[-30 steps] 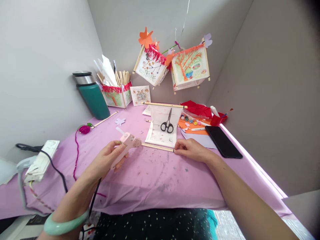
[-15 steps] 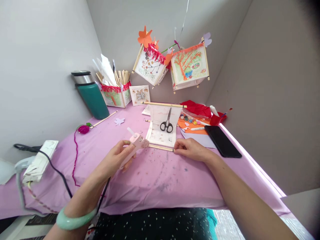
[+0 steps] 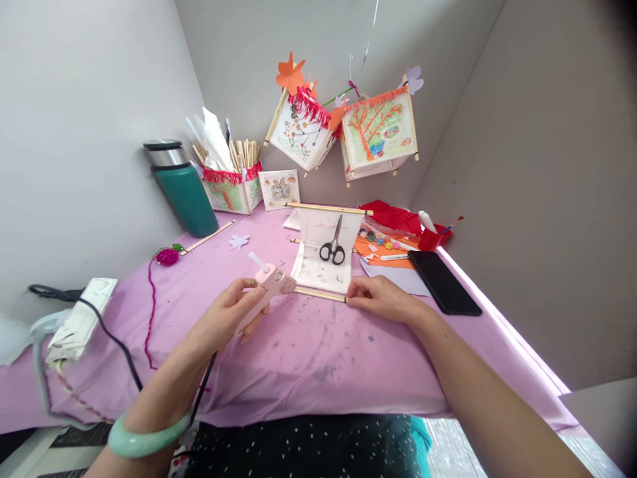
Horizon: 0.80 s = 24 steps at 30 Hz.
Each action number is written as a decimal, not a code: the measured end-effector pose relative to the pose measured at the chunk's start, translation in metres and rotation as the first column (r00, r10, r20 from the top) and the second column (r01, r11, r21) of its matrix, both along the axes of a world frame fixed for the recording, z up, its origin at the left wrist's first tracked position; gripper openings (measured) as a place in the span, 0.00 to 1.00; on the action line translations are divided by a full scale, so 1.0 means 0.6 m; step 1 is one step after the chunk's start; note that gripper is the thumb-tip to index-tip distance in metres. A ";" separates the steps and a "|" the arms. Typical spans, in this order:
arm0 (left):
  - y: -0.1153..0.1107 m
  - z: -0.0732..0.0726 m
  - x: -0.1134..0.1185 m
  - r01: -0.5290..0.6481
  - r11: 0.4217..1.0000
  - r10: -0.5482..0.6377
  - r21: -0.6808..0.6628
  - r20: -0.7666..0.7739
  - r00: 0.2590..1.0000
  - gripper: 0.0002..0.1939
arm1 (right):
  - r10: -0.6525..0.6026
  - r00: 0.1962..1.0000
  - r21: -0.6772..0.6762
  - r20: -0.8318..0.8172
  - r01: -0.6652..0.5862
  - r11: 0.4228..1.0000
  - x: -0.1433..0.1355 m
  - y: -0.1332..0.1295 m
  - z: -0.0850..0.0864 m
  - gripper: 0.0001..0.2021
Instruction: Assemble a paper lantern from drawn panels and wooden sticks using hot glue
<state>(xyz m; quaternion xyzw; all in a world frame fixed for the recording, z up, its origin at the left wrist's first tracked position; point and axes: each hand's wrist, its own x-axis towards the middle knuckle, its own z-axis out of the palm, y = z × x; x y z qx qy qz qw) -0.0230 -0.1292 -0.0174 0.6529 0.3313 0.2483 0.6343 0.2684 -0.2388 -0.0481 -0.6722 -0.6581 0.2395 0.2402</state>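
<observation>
My left hand [image 3: 237, 307] is wrapped round a pale pink hot glue gun [image 3: 271, 282], a glue stick poking from its back end. The gun's tip is by the left end of a thin wooden stick [image 3: 318, 294] along the near edge of a white drawn-on panel [image 3: 311, 265]. At that stick's right end, my right hand [image 3: 375, 296] pinches it between thumb and fingers. Black-handled scissors [image 3: 332, 251] lie on the white panel. A second stick [image 3: 326, 208] runs along the panel's far edge.
A black phone [image 3: 444, 282], orange paper [image 3: 368, 249] and a red cup [image 3: 430, 238] are on the right. A teal bottle [image 3: 183, 199], stick holder [image 3: 226, 192] and yarn [image 3: 167, 257] stand left. Paper lanterns [image 3: 381, 129] hang above. The gun's black cord [image 3: 203, 388] trails off the table.
The glue gun and my left hand have shifted very slightly left. My right hand keeps its pinch on the stick, and the view has moved a little.
</observation>
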 end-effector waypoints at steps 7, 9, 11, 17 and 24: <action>-0.002 -0.001 0.005 0.015 1.000 -0.015 -0.003 -0.011 1.000 0.17 | 0.001 1.000 0.000 0.001 -0.001 1.000 0.001 0.000 -0.004 0.06; -0.002 -0.002 0.005 0.017 1.000 -0.017 -0.005 -0.011 1.000 0.17 | 0.004 1.000 0.000 -0.004 -0.004 1.000 0.001 0.000 -0.004 0.06; -0.002 -0.002 0.006 0.021 1.000 -0.022 -0.012 -0.004 1.000 0.18 | 0.003 1.000 0.001 -0.007 -0.003 1.000 0.001 0.000 -0.004 0.06; -0.001 -0.004 0.008 0.035 0.999 -0.035 -0.002 -0.015 0.999 0.18 | -0.002 1.000 -0.002 -0.006 0.002 1.000 0.001 0.000 -0.004 0.06; -0.014 -0.006 0.030 0.084 0.996 -0.083 0.021 -0.037 0.996 0.18 | -0.010 1.000 -0.002 0.004 0.010 1.000 0.000 0.001 -0.004 0.06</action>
